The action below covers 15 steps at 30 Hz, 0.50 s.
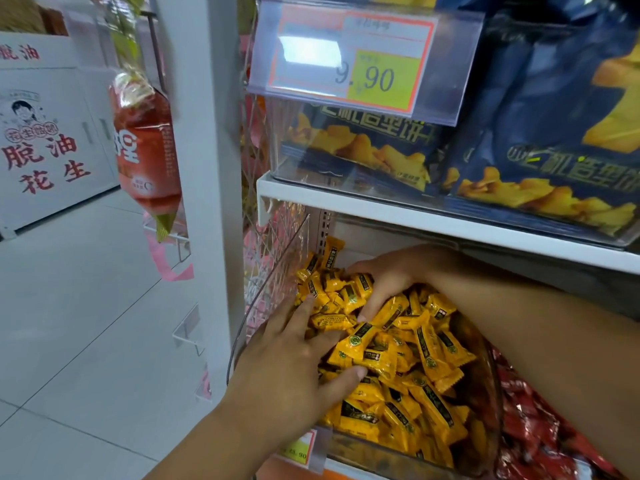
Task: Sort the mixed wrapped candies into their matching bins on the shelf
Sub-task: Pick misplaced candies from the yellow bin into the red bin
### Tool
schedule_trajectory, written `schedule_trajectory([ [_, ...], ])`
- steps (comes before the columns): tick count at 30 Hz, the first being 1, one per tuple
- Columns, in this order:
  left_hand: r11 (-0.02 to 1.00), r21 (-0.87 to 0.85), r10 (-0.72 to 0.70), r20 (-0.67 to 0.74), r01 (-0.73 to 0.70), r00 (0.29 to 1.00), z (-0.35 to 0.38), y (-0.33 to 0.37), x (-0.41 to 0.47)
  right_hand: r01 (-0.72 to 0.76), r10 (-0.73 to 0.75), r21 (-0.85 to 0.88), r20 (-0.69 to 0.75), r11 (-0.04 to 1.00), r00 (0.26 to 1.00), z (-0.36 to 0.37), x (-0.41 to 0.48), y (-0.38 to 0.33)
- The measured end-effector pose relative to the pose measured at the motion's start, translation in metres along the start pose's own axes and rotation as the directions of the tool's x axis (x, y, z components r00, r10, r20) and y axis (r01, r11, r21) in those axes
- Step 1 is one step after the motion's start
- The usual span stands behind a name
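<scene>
Subject of inspection: the clear bin (273, 271) on the lower shelf; all positions are given from it.

Contents: the bin is filled with yellow candies (415, 358), each in a yellow wrapper with a dark printed band; they lie heaped and unordered, several standing up against the back left corner.

My left hand (298, 358) enters over the front left rim of the bin; it lies palm down on the heap, fingers straight and spread, thumb stretched along the candies; it is released and holds nothing that shows.

My right hand (384, 282) reaches in from the right, at the back of the bin; its fingers are bent down over a cluster of yellow candies and the tips are sunk among them; I cannot tell whether it actually grasps any.

Surroundings: red candies (540, 427) lie in the next compartment, just right of the bin; a small price label (298, 448) sits at the bin's front edge; a white shelf board (415, 216) runs directly above the bin and carries dark blue snack bags (363, 147); a large price tag (346, 60) reading 9.90 hangs in front of those bags; a red packet (145, 143) hangs well to the left of the bin, beyond the white upright.
</scene>
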State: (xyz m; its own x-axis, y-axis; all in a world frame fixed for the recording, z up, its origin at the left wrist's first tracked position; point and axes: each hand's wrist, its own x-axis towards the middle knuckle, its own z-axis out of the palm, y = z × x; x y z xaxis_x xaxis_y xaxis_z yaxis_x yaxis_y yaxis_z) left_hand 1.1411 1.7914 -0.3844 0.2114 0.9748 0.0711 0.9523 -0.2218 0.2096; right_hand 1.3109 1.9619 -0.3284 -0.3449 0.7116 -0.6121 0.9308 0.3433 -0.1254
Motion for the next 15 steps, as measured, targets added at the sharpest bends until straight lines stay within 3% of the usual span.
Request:
schedule_trajectory([
  [4,0.999,-0.038,-0.005,0.013,0.005,1.0,0.002,-0.001,0.002,0.003,-0.006,0.271,0.011,0.963,1.0,0.014,0.017,-0.002],
  [12,0.999,-0.037,0.002,0.009,-0.001,1.0,0.0,0.0,0.002,-0.119,0.044,0.488,0.162,0.865,0.986,0.015,0.033,0.003],
  [15,1.0,-0.029,0.006,0.006,-0.006,1.0,0.001,-0.001,0.001,-0.106,-0.036,0.583,0.226,0.806,0.973,0.014,0.031,0.007],
])
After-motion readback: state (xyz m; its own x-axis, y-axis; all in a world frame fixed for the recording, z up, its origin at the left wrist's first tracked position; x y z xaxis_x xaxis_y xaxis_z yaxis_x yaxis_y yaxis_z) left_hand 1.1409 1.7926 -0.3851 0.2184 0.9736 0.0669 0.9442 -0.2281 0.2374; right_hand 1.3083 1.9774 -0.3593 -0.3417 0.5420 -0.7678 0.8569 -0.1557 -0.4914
